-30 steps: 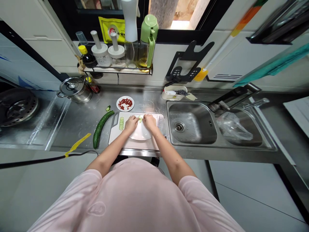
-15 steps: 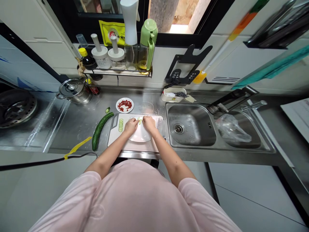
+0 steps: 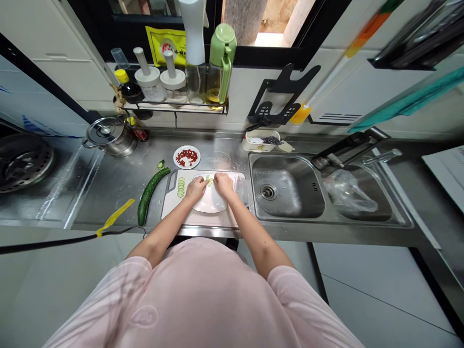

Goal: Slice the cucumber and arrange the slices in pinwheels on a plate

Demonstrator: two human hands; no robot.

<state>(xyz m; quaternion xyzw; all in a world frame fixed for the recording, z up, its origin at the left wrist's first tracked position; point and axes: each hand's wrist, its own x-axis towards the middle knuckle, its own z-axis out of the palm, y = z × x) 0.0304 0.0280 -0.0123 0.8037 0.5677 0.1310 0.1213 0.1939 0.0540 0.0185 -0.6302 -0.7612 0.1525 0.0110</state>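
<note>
A white plate [image 3: 210, 205] rests on the white cutting board [image 3: 170, 209]. Over its left side, my left hand [image 3: 196, 189] has its fingers pinched on a cucumber slice. My right hand [image 3: 224, 184] is closed over the plate's right side, close to the left fingertips; what its fingers hold is hidden. Pale cucumber slices [image 3: 209, 181] show between the two hands at the plate's far part. A short overlapping row of cucumber slices [image 3: 181, 187] lies on the board left of my left hand. The whole cucumber [image 3: 148, 199] lies on the counter beside the board.
Behind the board stands a small plate of chopped red pieces [image 3: 187, 157], with cucumber ends [image 3: 161, 165] to its left. A lidded pot [image 3: 110, 137] is at the back left. On the right is a sink [image 3: 290, 193]; a rack [image 3: 181, 108] of bottles hangs above.
My hands stay almost in place over the plate, with only slight finger movement around the cucumber slices. The camera view has shifted a little.
</note>
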